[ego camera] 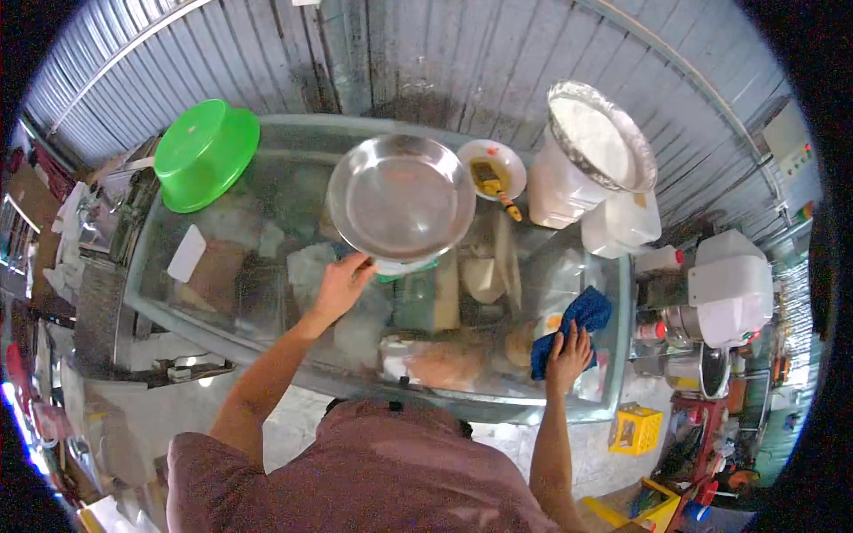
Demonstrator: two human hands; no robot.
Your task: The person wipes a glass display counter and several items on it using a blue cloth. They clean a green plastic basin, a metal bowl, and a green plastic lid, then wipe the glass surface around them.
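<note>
My left hand [346, 283] has its fingers at the near rim of a round stainless steel pan [403, 196]; whether they grip it is hard to tell. Beneath the pan's near edge shows a small part of a green and white object [406, 268]. At the right, my right hand [572, 350] lies on a bunched blue cloth [590, 310] against the glass top of a display case [313, 360]. Behind the pan, to its right, a white bowl [516, 170] holds yellow liquid and a brush [490, 180].
An upturned green plastic basin [206, 153] sits at the back left, with a white dough scraper [187, 253] nearer. A tall bucket of white powder [590, 143] and a white plastic container [623, 223] stand at the back right. A yellow crate [635, 430] is on the floor.
</note>
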